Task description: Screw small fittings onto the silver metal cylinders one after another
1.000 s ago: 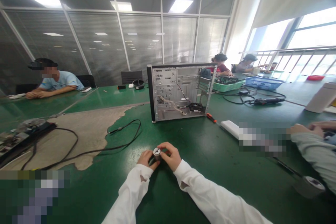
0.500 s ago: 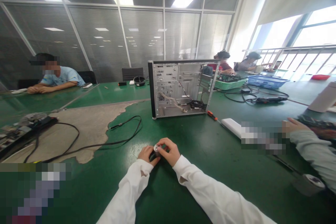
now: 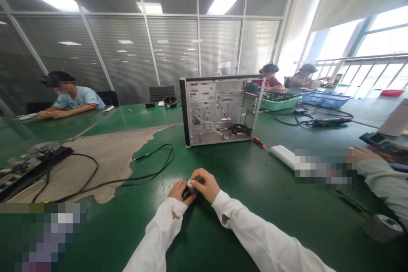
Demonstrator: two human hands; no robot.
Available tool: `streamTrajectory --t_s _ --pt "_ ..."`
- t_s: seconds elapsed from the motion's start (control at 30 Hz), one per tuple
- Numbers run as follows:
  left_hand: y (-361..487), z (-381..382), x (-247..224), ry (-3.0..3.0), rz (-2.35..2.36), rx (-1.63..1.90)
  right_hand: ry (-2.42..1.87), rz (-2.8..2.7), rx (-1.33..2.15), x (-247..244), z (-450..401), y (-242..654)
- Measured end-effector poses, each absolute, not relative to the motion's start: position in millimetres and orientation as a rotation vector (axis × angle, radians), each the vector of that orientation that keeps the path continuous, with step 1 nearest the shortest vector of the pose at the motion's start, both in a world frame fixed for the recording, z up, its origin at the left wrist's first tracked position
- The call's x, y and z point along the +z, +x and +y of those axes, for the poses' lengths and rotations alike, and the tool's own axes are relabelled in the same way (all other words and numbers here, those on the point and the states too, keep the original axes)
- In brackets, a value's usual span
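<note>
In the middle foreground a small grey cylinder with a whitish top (image 3: 190, 184) stands near the tabletop; its exact kind is too small to make out. My left hand (image 3: 179, 191) is curled round its left and lower side, thumb towards me. From the right, my right hand (image 3: 205, 182) pinches its upper end between thumb and fingers, which hide part of it. Beyond both hands an open computer case (image 3: 223, 108) stands upright on the green table (image 3: 159, 225), with a black fan and loose cables inside.
An orange-handled screwdriver (image 3: 259, 142) and a white bar (image 3: 283, 156) lie right of the case. A black cable (image 3: 127, 176) crosses a worn patch at left, near electronic parts (image 3: 32, 165). A co-worker's sleeve (image 3: 379, 174) reaches in from the right. Green (image 3: 283, 103) and blue (image 3: 325, 98) baskets stand behind.
The view has shifted slightly. Both my hands stay on the small cylinder, a little more of whose side now shows. The co-worker's hand at right has moved a green-and-black part.
</note>
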State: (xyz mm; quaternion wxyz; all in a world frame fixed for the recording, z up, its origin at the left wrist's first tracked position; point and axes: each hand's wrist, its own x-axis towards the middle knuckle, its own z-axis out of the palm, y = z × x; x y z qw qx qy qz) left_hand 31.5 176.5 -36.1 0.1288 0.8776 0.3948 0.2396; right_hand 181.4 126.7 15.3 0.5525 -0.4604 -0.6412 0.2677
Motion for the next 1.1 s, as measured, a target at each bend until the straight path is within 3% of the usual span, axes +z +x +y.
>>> streamTrajectory --t_s 0.2,0.5,1.1 --pt "32.1 176.9 -36.2 2.578 1.129 0.722 -1.042 -1.431 0.668 20.1 124.8 181.4" --pt "33.1 175.5 -35.7 2.59 1.14 0.744 -0.857 -0.596 1.392 -9.3 148.7 195.5" --pt "33.4 174.2 -34.7 2.575 1.161 0.742 -0.689 -0.426 1.617 -16.8 152.8 209.4"
